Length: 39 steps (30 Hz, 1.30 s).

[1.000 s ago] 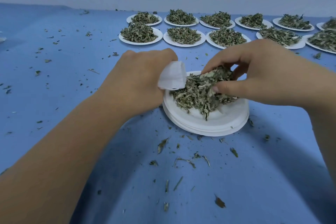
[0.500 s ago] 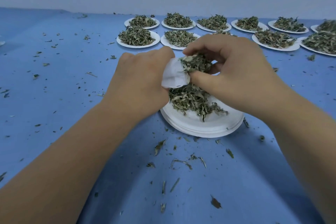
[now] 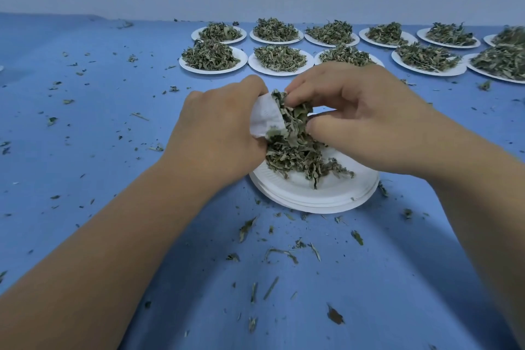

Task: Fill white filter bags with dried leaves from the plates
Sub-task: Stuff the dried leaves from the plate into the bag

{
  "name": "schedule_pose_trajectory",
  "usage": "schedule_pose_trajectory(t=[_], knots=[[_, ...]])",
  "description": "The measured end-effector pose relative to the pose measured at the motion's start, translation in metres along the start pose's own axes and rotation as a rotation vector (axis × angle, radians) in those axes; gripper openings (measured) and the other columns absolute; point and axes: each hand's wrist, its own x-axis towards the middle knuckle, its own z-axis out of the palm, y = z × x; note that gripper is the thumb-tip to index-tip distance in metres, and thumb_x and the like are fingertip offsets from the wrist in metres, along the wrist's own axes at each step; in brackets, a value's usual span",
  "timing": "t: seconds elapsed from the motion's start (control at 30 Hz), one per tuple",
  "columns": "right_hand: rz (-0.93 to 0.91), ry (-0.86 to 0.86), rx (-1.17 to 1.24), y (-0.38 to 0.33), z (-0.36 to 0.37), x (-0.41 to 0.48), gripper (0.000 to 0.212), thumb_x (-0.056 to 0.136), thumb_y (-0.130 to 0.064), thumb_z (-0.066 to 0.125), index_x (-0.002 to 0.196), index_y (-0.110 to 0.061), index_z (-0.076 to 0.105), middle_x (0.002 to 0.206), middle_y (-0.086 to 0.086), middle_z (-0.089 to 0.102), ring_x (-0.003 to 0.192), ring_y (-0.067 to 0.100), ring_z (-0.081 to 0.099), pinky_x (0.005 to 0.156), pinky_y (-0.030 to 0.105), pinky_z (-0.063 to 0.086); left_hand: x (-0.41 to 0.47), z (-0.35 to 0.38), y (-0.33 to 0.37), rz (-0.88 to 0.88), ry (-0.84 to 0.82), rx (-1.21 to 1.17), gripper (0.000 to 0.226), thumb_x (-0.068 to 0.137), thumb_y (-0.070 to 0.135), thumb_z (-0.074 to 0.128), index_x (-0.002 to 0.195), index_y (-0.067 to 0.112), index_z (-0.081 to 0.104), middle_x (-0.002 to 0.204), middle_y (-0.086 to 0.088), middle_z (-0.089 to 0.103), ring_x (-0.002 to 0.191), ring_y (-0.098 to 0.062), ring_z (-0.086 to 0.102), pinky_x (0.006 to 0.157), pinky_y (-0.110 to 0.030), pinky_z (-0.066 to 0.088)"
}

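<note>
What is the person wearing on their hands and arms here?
Nothing visible: the left hand and right hand are bare, with no gloves, rings or watch showing, and both forearms are uncovered to the frame edge, no sleeve in view.

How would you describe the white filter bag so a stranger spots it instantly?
On the blue table, find the nearest plate stack. Above it the left hand grips the filter bag: the only white pouch, leaves at its mouth.
</note>
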Motion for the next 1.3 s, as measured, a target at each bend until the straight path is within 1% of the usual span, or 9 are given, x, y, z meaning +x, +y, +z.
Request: schedule_pose_trajectory(t=[0.07, 0.2, 0.4, 0.67, 0.8, 0.9, 1.1, 1.2, 1.3], knots=[[-0.036, 0.039, -0.049, 0.001, 0.002, 0.0, 0.036, 0.086, 0.002, 0.066, 0.098, -0.031, 0.075, 0.108, -0.016, 0.069, 0.109, 0.0, 0.066, 0.09, 0.025, 0.056, -0.001, -0.003, 0.001, 0.008, 0.002, 0.006, 0.035, 0.062, 0.006, 0.06, 0.084, 0.024, 0.039, 0.06, 0.009, 0.036, 0.055, -0.019, 0.038, 0.055, -0.031, 0.019], [-0.043, 0.173, -0.045, 0.001, 0.007, 0.001, 0.025, 0.085, -0.002, 0.075, 0.089, -0.027, 0.074, 0.091, -0.014, 0.074, 0.089, -0.002, 0.072, 0.076, 0.017, 0.057, 0.0, -0.004, 0.008, 0.037, -0.018, 0.025, 0.038, 0.062, 0.007, 0.059, 0.077, 0.028, 0.032, 0.06, 0.009, 0.032, 0.053, -0.011, 0.033, 0.054, -0.032, 0.016], [-0.077, 0.245, -0.203, 0.002, 0.014, 0.002, 0.015, 0.079, -0.012, 0.077, 0.082, -0.02, 0.065, 0.08, -0.014, 0.072, 0.063, -0.011, 0.059, 0.066, 0.003, 0.038, 0.002, 0.001, 0.01, 0.066, -0.023, 0.022, 0.037, 0.071, 0.01, 0.06, 0.107, 0.021, 0.059, 0.064, 0.013, 0.039, 0.063, -0.023, 0.042, 0.07, -0.033, 0.029], [-0.036, 0.043, 0.079, 0.003, -0.001, -0.001, 0.024, 0.087, 0.002, 0.071, 0.098, -0.017, 0.078, 0.098, -0.007, 0.077, 0.094, 0.004, 0.073, 0.08, 0.022, 0.057, 0.0, -0.001, 0.005, 0.036, 0.006, -0.013, 0.028, 0.067, 0.014, 0.055, 0.095, 0.016, 0.057, 0.058, 0.007, 0.04, 0.055, -0.02, 0.043, 0.062, -0.033, 0.023], [-0.081, -0.025, -0.084, 0.002, -0.002, -0.003, 0.024, 0.081, -0.017, 0.085, 0.103, -0.025, 0.076, 0.104, -0.014, 0.074, 0.101, 0.001, 0.068, 0.079, 0.031, 0.057, 0.0, -0.001, 0.008, 0.035, -0.012, -0.067, 0.028, 0.063, 0.031, 0.054, 0.09, 0.023, 0.054, 0.06, 0.009, 0.045, 0.057, -0.01, 0.045, 0.059, -0.032, 0.024], [-0.11, 0.012, -0.096, 0.003, 0.0, -0.001, 0.021, 0.083, -0.011, 0.083, 0.1, -0.022, 0.077, 0.102, -0.01, 0.076, 0.098, 0.006, 0.069, 0.079, 0.037, 0.056, 0.001, 0.001, 0.007, 0.06, -0.013, -0.043, 0.026, 0.067, 0.028, 0.06, 0.092, 0.023, 0.056, 0.064, 0.009, 0.05, 0.059, -0.016, 0.047, 0.067, -0.034, 0.03], [-0.125, 0.08, 0.011, 0.005, -0.001, -0.001, 0.019, 0.083, -0.001, 0.081, 0.096, -0.014, 0.079, 0.098, -0.004, 0.076, 0.089, 0.008, 0.073, 0.077, 0.021, 0.058, 0.002, 0.003, 0.004, 0.099, -0.004, 0.018, 0.025, 0.074, 0.025, 0.071, 0.097, 0.023, 0.06, 0.068, 0.007, 0.051, 0.069, -0.023, 0.049, 0.077, -0.039, 0.039], [-0.123, 0.144, 0.014, 0.001, 0.005, 0.0, 0.018, 0.081, -0.001, 0.082, 0.092, -0.012, 0.075, 0.09, -0.006, 0.075, 0.086, 0.006, 0.074, 0.078, 0.026, 0.061, 0.001, 0.001, 0.004, 0.155, 0.022, 0.0, 0.031, 0.071, 0.02, 0.072, 0.078, 0.031, 0.044, 0.059, 0.012, 0.038, 0.057, -0.013, 0.036, 0.066, -0.034, 0.028], [-0.164, 0.212, -0.147, -0.002, 0.014, 0.0, 0.014, 0.079, -0.009, 0.081, 0.088, -0.014, 0.072, 0.081, -0.02, 0.067, 0.076, -0.007, 0.065, 0.069, 0.01, 0.046, 0.0, 0.001, 0.003, 0.141, 0.021, -0.066, 0.033, 0.07, 0.016, 0.07, 0.087, 0.03, 0.046, 0.059, 0.015, 0.035, 0.056, -0.007, 0.038, 0.053, -0.025, 0.024]])
